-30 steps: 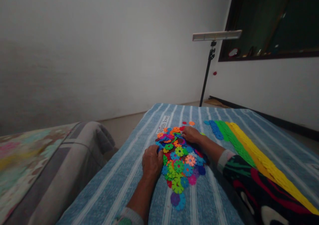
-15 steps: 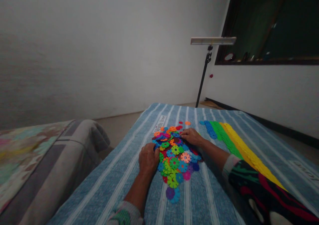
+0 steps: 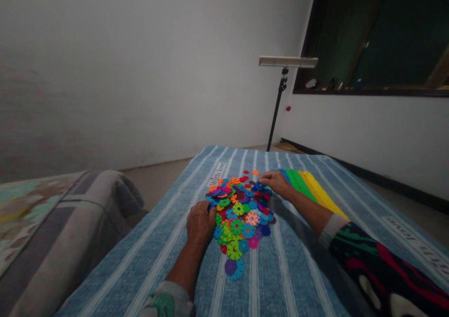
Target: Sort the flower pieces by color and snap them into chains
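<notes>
A pile of plastic snowflake discs (image 3: 238, 209) in many colours lies on the striped blue cloth. At its left edge is my left hand (image 3: 201, 222), closed, with a blue snowflake disc (image 3: 212, 205) showing between thumb and forefinger. My right hand (image 3: 277, 182) is over the pile's far right edge, fingertips pinched together beside dark blue discs. Whatever those fingertips hold is too small to make out. Beyond my right forearm run overlapping rows of discs: a blue row (image 3: 285, 174), a green row (image 3: 300, 184) and a yellow row (image 3: 322, 196), partly covered by my arm.
The blue cloth (image 3: 140, 270) covers the table. Two loose discs, one purple (image 3: 230, 266), lie at the pile's near end. To the left stands a surface under a grey cover (image 3: 101, 214). A lamp on a black stand (image 3: 275, 113) rises behind the table.
My right hand has shifted right, away from the pile's middle to its far right edge. My left hand stays at the left edge. The whole view has turned slightly right.
</notes>
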Available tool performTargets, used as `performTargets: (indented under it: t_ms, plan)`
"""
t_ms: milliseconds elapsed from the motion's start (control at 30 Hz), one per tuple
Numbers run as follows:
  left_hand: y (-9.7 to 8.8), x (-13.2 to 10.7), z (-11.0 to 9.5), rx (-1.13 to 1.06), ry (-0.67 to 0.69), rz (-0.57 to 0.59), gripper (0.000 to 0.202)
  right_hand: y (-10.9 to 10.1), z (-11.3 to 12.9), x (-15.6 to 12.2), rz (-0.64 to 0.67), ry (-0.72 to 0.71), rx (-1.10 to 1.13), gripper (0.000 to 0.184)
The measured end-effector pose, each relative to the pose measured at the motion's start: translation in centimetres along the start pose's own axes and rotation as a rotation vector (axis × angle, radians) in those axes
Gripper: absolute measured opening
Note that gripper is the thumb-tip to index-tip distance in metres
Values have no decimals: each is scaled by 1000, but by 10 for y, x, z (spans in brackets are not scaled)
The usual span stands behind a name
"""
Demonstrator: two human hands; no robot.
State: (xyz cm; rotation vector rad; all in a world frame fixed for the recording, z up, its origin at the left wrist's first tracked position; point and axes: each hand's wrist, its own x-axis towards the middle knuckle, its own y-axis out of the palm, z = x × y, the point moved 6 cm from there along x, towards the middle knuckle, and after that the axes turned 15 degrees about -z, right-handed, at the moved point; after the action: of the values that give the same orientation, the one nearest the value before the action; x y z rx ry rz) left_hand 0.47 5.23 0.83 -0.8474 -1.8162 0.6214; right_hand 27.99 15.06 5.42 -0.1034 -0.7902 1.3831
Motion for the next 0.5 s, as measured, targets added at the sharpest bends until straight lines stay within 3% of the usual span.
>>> performTargets:
  t_ms: [300,400,500]
  plan:
    - [2,3,3,1,16,24,31,-95,-48,11,-149,78,-171,21]
    - [1,5,3,4,17,29,32,-108,-62,9,-174,79,-234,17]
    - [2,6,6,5,18,13,33,-107,-74,5,-164,69,-283,15]
